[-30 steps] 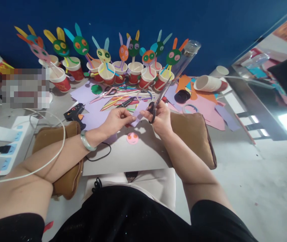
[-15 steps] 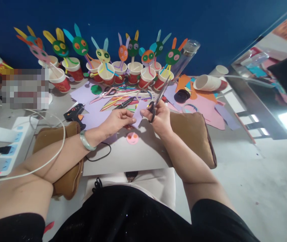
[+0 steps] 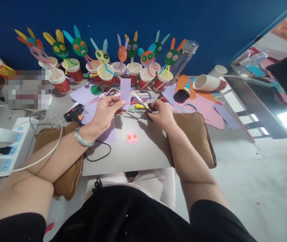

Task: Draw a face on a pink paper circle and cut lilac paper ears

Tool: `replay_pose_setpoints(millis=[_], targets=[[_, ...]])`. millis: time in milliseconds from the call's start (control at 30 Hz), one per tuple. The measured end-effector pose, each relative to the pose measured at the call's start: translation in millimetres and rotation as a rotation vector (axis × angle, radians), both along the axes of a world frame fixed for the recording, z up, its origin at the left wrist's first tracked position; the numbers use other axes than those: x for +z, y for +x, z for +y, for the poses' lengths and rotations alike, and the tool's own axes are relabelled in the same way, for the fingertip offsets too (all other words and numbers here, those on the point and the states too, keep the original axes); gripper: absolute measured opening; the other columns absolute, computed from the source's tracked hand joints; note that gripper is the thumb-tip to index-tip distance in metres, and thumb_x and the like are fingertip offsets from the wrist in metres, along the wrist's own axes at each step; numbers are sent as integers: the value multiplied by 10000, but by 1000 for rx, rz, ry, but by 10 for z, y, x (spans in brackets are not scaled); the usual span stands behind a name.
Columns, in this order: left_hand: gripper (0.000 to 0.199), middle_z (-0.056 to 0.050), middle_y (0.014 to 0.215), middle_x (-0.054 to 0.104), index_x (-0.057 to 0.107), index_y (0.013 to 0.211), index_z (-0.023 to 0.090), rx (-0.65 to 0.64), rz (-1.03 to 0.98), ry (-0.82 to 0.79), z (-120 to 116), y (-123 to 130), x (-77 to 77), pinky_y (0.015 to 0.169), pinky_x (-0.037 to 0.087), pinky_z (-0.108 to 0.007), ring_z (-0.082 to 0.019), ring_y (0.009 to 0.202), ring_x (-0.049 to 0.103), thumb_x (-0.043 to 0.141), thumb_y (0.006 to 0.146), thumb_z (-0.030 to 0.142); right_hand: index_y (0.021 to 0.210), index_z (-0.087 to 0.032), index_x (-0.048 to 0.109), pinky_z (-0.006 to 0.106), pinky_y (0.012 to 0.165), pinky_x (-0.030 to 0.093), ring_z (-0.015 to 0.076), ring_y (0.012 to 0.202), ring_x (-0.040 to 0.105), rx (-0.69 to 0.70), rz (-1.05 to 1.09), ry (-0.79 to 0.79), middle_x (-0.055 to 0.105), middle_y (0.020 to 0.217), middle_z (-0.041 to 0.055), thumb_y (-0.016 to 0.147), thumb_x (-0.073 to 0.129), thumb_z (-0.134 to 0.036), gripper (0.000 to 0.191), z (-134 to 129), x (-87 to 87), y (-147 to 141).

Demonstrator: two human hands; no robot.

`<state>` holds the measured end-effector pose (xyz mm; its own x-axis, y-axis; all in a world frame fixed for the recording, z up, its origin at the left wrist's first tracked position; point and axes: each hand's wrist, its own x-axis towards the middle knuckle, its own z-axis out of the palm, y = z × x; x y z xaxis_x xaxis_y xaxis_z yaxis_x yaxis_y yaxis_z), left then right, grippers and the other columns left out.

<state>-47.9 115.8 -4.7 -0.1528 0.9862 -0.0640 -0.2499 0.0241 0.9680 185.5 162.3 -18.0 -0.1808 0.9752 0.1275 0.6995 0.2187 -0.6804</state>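
Between thumb and fingers, my left hand [image 3: 110, 109] pinches a small purple paper strip [image 3: 125, 90], held upright over the table. To its right, my right hand [image 3: 160, 113] is closed around the dark handles of a pair of scissors [image 3: 149, 111]; the blades point left, toward the paper, and are partly blurred. Paper and scissors are apart. Below the hands, a pink paper disc [image 3: 132, 138] with orange eyes and a drawn mouth lies flat on the grey table [image 3: 133, 158]. Purple paper sheets [image 3: 108, 132] lie under and beside my left hand.
Paper cups [image 3: 106, 75] with rabbit-faced figures line the blue wall. Colored sticks and pens lie in front of them. A black glue gun [image 3: 74, 113] is at left, near a power strip [image 3: 14, 144]. Brown cushions [image 3: 194, 137] flank the work spot. Orange and pink paper [image 3: 205, 109] lies right.
My left hand has moved left and up, turning the purple strip upright. The scissors have swung down from pointing up and right to pointing left.
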Motion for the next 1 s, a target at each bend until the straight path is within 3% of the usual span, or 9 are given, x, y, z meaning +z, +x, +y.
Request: replay_pose_setpoints(millis=[133,267,533,733,1000], targets=[[371,0,748,749,690,834,176,4,1,-25,-16,26,18,597,563,-220,-114,668,703,950,669,383,854,-235,610,453,900,427,300,874,659,33,-293,62,747,800,43,699,722,-223,192,-40,11,-8],[312,0,761,752,703,866,163,-20,2,-80,-38,53,57,592,573,-229,-111,619,700,923,698,308,934,-217,674,489,974,381,330,944,647,122,-450,30,743,822,68,671,720,-211,267,-84,16,-51],[111,29,720,699,654,803,163,-100,-51,-190,-75,87,113,529,526,-196,-74,542,637,765,795,169,1006,-199,723,490,1007,372,354,1072,630,304,-495,20,754,1019,123,695,756,-237,315,-89,-28,-61],[84,25,629,625,649,851,165,-169,-169,-288,-73,114,129,555,514,-207,-97,562,617,614,853,88,1124,-168,661,518,1027,384,386,1130,615,318,-478,75,741,1099,179,711,742,-216,423,-141,-36,-119],[104,50,575,488,585,826,177,-333,-361,-364,-97,118,109,466,377,-187,-66,439,446,573,826,73,980,-211,686,569,1166,267,363,1209,625,378,-393,86,759,1093,112,696,722,-171,288,-114,-90,-99]])
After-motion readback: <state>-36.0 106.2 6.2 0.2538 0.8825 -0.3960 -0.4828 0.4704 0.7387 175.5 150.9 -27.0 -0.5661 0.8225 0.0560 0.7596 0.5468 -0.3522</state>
